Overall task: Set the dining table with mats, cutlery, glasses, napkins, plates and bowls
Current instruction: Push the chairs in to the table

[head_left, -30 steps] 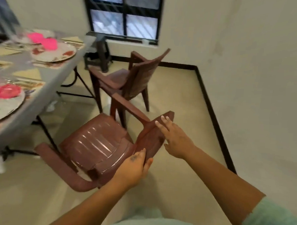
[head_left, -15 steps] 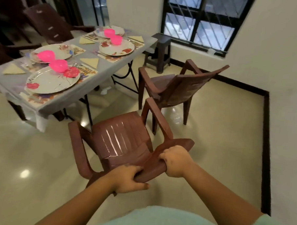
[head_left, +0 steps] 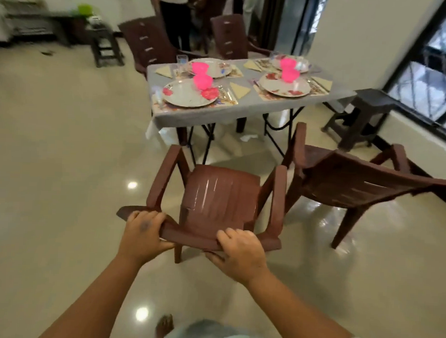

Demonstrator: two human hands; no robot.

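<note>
dining tabletop [head_left: 245,111], grey-covered, stands in mid-room beyond the chairs and carries four place settings: printed mats, patterned plates [head_left: 189,93], pink bowls [head_left: 202,81], folded yellow napkins [head_left: 239,90], and at least one clear glass [head_left: 181,61] at the far-left setting; cutlery is too small to make out with certainty. the setting looks complete or nearly so. the step in hand appears to be seating: a brown plastic chair [head_left: 218,196] faces the tabletop's near edge, well apart from it. left hand [head_left: 143,234] grips the top of the chair back near its left end, fingers curled over the rim; right hand [head_left: 240,251] grips the same rim nearer the middle, fingers wrapped over and thumb below. the next move likely calls for pushing or carrying the chair forward to the near-left setting, clear of the folding table legs and of the second chair [head_left: 349,182] just beside it at right. two more chairs stand at the far side. no brand, label or writing can be read.
</note>
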